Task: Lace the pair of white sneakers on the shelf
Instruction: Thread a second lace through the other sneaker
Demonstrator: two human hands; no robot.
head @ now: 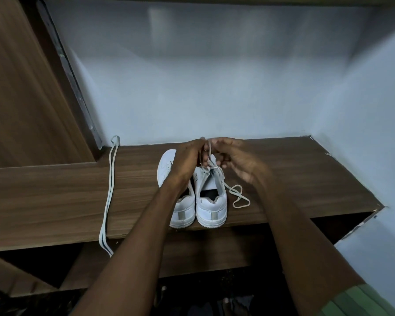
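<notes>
Lace, a thin white cord [209, 153] drawn taut above the right white leather sneaker [211, 197] on the dark wooden shelf [294, 169], is pinched by the fingers of the left hand [187, 158] and right hand [235, 160]; being limp and light, it is best gripped near its tip, while the spare flat white lace [108, 197] lies well to their left.

Two white sneakers [198, 201] stand side by side on the shelf [55, 190], heels toward the camera; the right one's lace [237, 197] (partly threaded) trails loose alongside.
</notes>
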